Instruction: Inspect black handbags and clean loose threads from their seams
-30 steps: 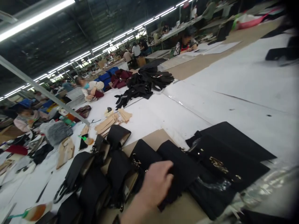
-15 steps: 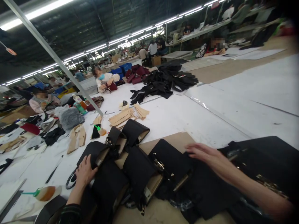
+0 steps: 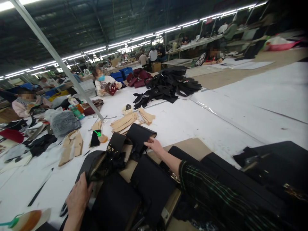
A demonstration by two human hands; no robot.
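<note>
Several black handbags lie in a row on a brown cardboard sheet (image 3: 192,146) on the white table (image 3: 187,118). My right hand (image 3: 154,145) reaches far forward, its fingers closed on the edge of the farthest black bag (image 3: 139,134). My right sleeve is dark with green checks. My left hand (image 3: 78,198) rests at the lower left with its fingers curled over the rim of a near black bag (image 3: 92,163). A bag with a gold clasp (image 3: 117,146) stands between the two hands.
A black phone (image 3: 94,138) and tan cut pieces (image 3: 125,121) lie beyond the bags. A heap of black fabric (image 3: 168,86) sits further back. More black bags (image 3: 271,160) lie at the right. Other people work at tables to the left and behind. A slanted metal pole (image 3: 60,64) crosses the left.
My right hand has moved from the near bags forward and left to the farthest bag and gripped it. My left hand has shifted slightly nearer and closed on a bag's rim.
</note>
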